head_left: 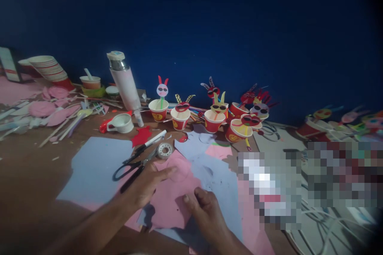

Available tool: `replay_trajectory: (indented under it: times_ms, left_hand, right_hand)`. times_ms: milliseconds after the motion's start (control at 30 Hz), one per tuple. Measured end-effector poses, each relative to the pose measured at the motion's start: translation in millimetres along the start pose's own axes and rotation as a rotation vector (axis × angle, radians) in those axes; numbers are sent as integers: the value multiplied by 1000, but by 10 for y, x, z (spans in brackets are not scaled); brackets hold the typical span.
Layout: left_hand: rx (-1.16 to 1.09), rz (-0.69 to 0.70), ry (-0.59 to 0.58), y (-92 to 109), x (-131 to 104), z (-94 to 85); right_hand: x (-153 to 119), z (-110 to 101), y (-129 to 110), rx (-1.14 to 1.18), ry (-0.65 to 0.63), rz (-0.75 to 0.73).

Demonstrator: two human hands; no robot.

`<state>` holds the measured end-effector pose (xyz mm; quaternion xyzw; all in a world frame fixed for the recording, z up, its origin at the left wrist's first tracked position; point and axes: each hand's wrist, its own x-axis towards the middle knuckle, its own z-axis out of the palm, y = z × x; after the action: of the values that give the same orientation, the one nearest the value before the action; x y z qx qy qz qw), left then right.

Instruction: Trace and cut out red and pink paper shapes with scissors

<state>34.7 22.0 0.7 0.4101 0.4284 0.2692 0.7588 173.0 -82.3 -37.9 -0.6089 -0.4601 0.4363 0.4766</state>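
Observation:
A cut piece of pink paper (pixel 172 205) with a faint round outline near its top lies between my hands, above blue sheets. My left hand (pixel 148 185) holds its left side, the thumb laid across the top and the other fingers mostly hidden. At the right edge, my right hand (pixel 208 209) is closed with curled fingers, its thumb against the pink paper. Dark-handled scissors (pixel 131 167) rest just beyond my left hand, partly covered by it. Next to them are a black and white pen (pixel 152 139) and a roll of clear tape (pixel 165 150).
Red and white paper cups (pixel 158 110) with paper creature faces on sticks stand along the back. A white bottle (pixel 125 83) and a small mug (pixel 121 123) are at back left. Stacked cups (pixel 50 69) and pink cutouts (pixel 42 108) lie farther left. Cables (pixel 323 223) run at right.

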Motion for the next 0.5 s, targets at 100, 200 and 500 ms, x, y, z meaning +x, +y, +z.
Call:
replay_trajectory:
  times_ms: [100, 200, 500]
  left_hand:
    - [4, -17, -35, 68, 16, -82]
    - [-100, 25, -24, 250, 17, -318]
    - [-306, 413, 368, 790, -275, -1065]
  right_hand:
    - [-26, -41, -27, 34, -99, -47]
    - [-14, -99, -51, 87, -150, -67]
    - [20, -74, -73, 40, -17, 29]
